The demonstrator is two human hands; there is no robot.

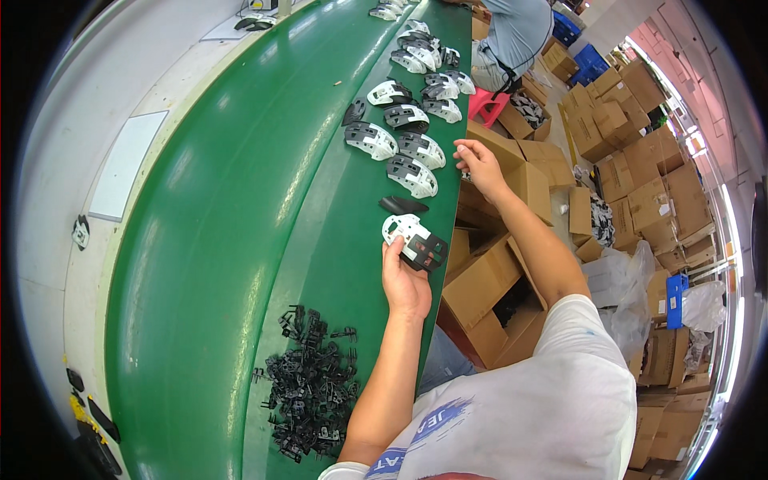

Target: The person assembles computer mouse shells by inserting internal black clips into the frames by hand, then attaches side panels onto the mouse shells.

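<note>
My left hand (406, 286) is closed around a mouse shell (414, 242), white at its far end and black at its near end, with my thumb on top. Just beyond it a loose black curved cover (403, 205) lies on the green table. My right hand (478, 163) hovers by the table's right edge, fingers apart and slightly bent, with nothing visible in them. Left of it are several white-and-black mouse shells (412, 175). Near my left forearm sits a heap of small black plastic parts (310, 388).
The green work table (208, 240) curves away from me, with more shells (416, 56) farther along. Open cardboard boxes (482, 300) stand against its right side. A seated person in a light blue shirt (516, 36) is at the far right. Stacked boxes (640, 192) line the right.
</note>
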